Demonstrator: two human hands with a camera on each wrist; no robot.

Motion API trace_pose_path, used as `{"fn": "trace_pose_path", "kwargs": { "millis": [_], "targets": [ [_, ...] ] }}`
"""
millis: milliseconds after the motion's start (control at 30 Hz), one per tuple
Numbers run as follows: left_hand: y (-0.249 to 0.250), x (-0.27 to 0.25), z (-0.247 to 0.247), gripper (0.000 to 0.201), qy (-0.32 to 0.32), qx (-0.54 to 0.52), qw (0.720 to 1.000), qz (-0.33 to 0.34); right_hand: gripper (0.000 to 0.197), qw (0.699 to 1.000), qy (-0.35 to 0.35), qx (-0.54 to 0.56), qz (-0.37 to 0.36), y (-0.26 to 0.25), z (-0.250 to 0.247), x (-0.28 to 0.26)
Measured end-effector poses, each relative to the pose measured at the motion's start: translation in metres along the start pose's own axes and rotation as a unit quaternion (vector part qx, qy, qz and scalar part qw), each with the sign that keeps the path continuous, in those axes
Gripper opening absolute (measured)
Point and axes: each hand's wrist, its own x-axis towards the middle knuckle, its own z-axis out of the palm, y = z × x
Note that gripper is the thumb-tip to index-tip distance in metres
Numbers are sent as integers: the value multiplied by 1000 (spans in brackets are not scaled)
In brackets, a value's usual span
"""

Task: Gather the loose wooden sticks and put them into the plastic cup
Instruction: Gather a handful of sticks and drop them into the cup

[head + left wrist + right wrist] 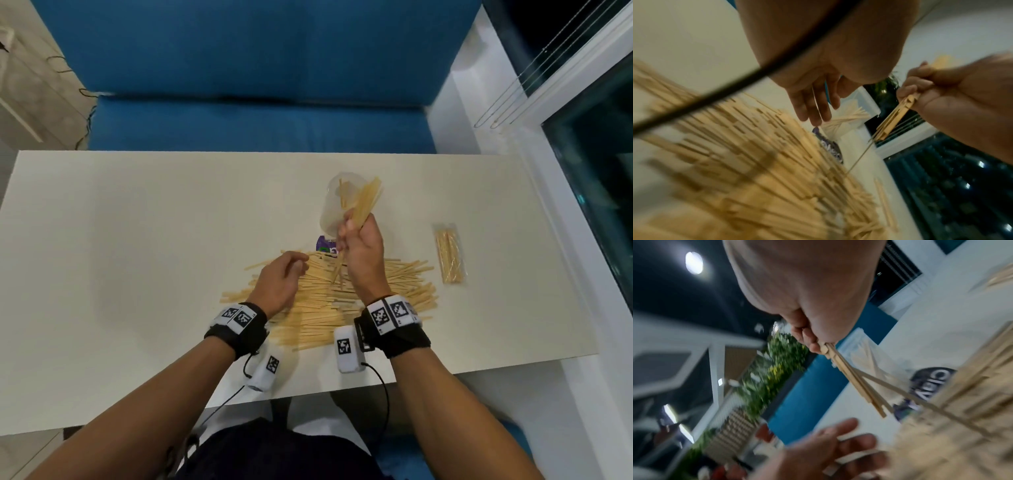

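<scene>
The right hand [359, 246] is clenched round a bundle of sticks [364, 202] at its middle, beside the cup [334, 202] toward the table's [137, 222] far edge. The left hand [279, 281], loosely curled, rests on the pile [404, 277] by the near edge. The sticks are judged light, stiff and slippery, so are best gripped mid-length.

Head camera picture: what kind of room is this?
Probably a living room or lounge: a blue sofa stands behind a low white table, beside a big window with blind cords.
</scene>
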Motion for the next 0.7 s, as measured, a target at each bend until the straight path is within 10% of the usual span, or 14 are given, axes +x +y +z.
{"fn": "trace_pose_path", "kwargs": {
  "millis": [300, 467, 700],
  "targets": [
    [58, 12, 14, 72, -190, -333, 904, -191, 17, 966, 26, 256, 28, -42, 0, 0],
    [56, 11, 15, 61, -170, -125, 969, -128, 29, 977, 61, 202, 19, -30, 5, -13],
    [38, 3, 14, 43, -156, -97, 981, -69, 43, 973, 99, 207, 18, -42, -7, -4]
  ]
}}
